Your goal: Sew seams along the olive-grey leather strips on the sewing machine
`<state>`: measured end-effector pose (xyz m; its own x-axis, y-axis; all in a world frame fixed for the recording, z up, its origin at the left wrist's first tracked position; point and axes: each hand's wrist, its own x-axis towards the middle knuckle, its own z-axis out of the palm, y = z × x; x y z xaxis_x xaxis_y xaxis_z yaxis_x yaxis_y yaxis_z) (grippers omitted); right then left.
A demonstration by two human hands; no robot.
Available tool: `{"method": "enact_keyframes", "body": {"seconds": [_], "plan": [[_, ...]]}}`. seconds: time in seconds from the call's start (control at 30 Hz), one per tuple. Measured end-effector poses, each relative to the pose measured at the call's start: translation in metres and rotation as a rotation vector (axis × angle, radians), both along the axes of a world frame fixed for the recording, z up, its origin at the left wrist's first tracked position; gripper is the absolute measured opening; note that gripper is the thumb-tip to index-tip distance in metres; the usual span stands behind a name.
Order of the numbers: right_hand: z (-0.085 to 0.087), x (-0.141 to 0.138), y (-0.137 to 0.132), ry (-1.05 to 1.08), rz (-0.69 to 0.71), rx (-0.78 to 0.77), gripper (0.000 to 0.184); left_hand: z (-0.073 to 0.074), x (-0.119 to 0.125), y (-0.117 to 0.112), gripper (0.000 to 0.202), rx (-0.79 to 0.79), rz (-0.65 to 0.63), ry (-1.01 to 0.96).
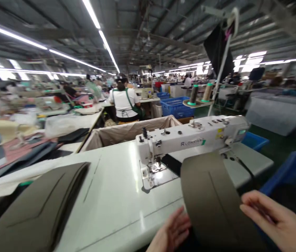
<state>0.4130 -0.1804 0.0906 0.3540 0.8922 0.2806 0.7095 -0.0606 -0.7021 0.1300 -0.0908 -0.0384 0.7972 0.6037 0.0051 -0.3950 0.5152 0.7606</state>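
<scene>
1. the right hand (pixel 276 217) has its grip pinching the right edge of an olive-brown panel (pixel 208 196), thumb and forefinger drawn together.
2. the left hand (pixel 172 229) is at the panel's left edge, fingers slightly parted; whether its grip pinches that edge, i cannot tell.
3. the panel is between the two hands, raised and curved in front of the sewing machine (pixel 189 138), over the near side of the pale table (pixel 108 196); a dark line runs down its face.
4. a black piece (pixel 172 164) lies on the table beneath the machine's arm, just right of the needle area, partly hidden by the panel.
5. a stack of olive-brown panels (pixel 43 203) sits at the table's left, well apart from both hands, dark lines on its top face.
6. beyond the table, a co-worker (pixel 124 101) in a white top with green straps sits facing away, left of some blue crates (pixel 176 106).
</scene>
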Motion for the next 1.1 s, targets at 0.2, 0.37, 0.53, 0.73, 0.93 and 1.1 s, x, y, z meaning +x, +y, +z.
{"method": "enact_keyframes", "body": {"seconds": [0.2,0.37,0.53,0.73,0.93,1.1], "plan": [[-0.061,-0.11,0.061,0.19,0.549,-0.344,0.026,0.041,-0.077,0.02,0.062,-0.116,0.559,0.135],[-0.076,-0.14,0.131,-0.115,0.694,-0.183,0.025,0.03,-0.118,0.048,0.081,0.436,0.957,0.878],[-0.085,-0.143,0.203,-0.534,0.758,-0.103,0.062,0.03,-0.128,0.063,0.059,1.328,0.49,1.25],[-0.103,-0.131,0.216,-0.592,0.794,-0.062,0.062,0.053,-0.125,0.077,0.06,1.448,0.169,1.312],[-0.115,-0.126,0.212,-0.582,0.741,-0.04,0.059,0.056,-0.104,0.107,0.068,1.49,0.158,1.318],[-0.115,-0.126,0.213,-0.599,0.753,-0.052,0.061,0.048,-0.095,0.12,0.07,1.506,0.136,1.248]]}}
